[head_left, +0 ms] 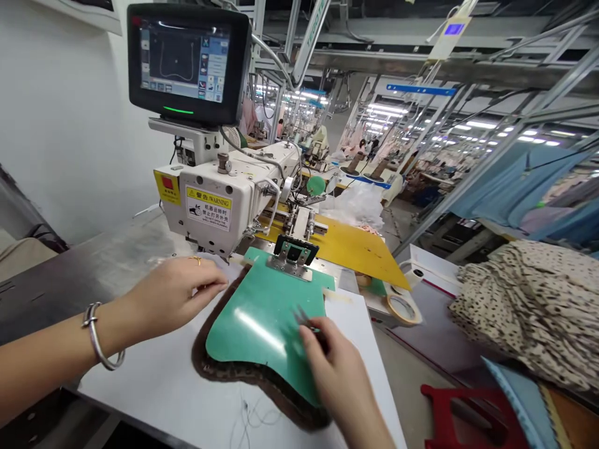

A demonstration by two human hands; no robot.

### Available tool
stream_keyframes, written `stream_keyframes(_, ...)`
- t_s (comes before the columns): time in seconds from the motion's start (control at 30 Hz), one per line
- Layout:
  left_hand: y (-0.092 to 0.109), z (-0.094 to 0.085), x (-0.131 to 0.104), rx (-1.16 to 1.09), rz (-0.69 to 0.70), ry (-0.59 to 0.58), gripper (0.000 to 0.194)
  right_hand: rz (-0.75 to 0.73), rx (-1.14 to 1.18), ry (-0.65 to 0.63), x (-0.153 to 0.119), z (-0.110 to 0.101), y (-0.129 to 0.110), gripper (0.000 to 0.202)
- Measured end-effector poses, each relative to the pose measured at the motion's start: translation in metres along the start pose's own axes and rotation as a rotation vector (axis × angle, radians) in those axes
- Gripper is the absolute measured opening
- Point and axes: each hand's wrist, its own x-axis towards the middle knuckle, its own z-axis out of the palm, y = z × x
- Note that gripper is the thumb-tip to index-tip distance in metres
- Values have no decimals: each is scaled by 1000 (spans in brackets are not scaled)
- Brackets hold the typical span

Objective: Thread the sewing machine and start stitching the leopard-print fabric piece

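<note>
Sheet, green, under right grip, beside left grip.

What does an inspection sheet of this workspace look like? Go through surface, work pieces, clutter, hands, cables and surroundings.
Surface: white work surface, flat in front of the sewing machine.
Work pieces: green template over dark material, which shows past its left and lower edges.
Clutter: loose threads near the front; tape roll off to the right.
Hands: left hand beside the template's left edge, pinch contents unclear; right hand over its right side, holding blurred snips or similar.
Cables: one cable runs along the machine's top.
Surroundings: lit monitor above; spotted fabric piled at right.
</note>
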Motion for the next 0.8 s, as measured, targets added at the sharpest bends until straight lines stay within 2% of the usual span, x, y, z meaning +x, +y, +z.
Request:
stream_keyframes(0.1,-7,9,4,-118,-263,-2,25,233,-155,70,8,-28,43,52)
stream_keyframes(0.17,-11,16,6,-94,-317,-7,27,290,-242,73,11,-35,63,60)
stream_keyframes(0.27,-13,24,6,152,-146,19,33,187,-346,89,11,-31,77,68)
stream_keyframes(0.37,-12,25,3,397,65,29,35,92,-465,114,12,-22,72,65)
stream_keyframes(0.43,-10,21,5,502,170,20,33,31,-487,143,14,-20,57,58)
stream_keyframes(0.5,-8,14,13,621,277,16,30,-69,-437,138,18,-20,30,48)
stream_keyframes(0.6,-4,0,39,774,434,-28,26,-259,-383,16,31,-12,-23,36)
stream_keyframes(0.7,-3,-8,68,832,583,-130,28,-407,-394,-63,59,8,-69,29)
stream_keyframes(0.73,-2,-9,76,843,627,-164,29,-411,-325,-113,71,17,-79,27)
stream_keyframes(0.8,-1,-12,85,878,701,-218,31,-291,-87,-252,96,37,-92,24)
